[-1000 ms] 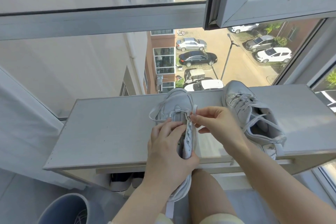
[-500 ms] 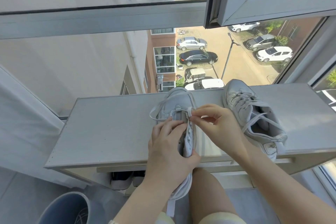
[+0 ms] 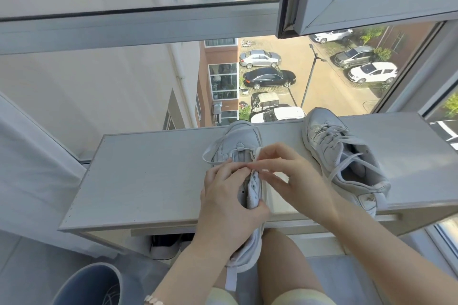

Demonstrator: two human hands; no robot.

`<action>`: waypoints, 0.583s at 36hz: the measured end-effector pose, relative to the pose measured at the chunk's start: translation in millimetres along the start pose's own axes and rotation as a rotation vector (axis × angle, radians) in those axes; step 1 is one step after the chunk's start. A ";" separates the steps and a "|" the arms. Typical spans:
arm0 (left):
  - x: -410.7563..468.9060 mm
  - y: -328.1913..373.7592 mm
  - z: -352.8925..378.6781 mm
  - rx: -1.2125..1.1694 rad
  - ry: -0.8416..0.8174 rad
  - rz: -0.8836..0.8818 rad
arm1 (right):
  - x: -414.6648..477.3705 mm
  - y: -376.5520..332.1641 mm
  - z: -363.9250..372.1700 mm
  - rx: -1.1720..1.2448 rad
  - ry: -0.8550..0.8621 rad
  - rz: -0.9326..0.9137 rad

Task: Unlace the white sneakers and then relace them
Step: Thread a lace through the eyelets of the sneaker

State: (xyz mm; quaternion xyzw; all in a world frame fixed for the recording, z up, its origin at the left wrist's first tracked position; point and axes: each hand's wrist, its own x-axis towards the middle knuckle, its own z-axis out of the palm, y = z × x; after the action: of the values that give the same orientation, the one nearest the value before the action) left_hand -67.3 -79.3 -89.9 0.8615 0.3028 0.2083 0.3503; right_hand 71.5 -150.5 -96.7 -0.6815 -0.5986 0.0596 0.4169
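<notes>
Head view: window-side cabinet top (image 3: pixel 148 181), street far below the glass. Left hand (image 3: pixel 228 205) grips the near sneaker (image 3: pixel 244 146), whose heel overhangs the front edge. Right hand (image 3: pixel 292 181) pinches its lace (image 3: pixel 204 156) by an eyelet. Risk: a hard tug could slide the shoe off. Second sneaker (image 3: pixel 342 156) at the front-right edge looks bumpable. Eyelets are hidden under the fingers, lace tip unclear.
</notes>
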 end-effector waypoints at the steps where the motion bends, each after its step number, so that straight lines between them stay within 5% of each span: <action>1: 0.4 0.1 -0.1 0.000 -0.006 -0.003 | 2.3 1.8 -3.0 -0.071 -0.019 -0.024; 12: 3.6 -2.0 -3.6 -0.010 -0.049 -0.005 | 23.6 7.8 -16.5 -0.180 -0.124 -0.191; 21: 9.9 2.4 -2.4 0.030 -0.052 -0.079 | 4.9 15.6 18.0 -0.152 0.278 -0.163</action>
State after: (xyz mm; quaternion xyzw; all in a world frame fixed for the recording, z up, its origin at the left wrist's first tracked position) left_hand -60.5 -72.9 -85.2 0.8590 0.3305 0.1671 0.3534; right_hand 74.4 -136.3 -116.2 -0.6618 -0.5913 -0.1146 0.4464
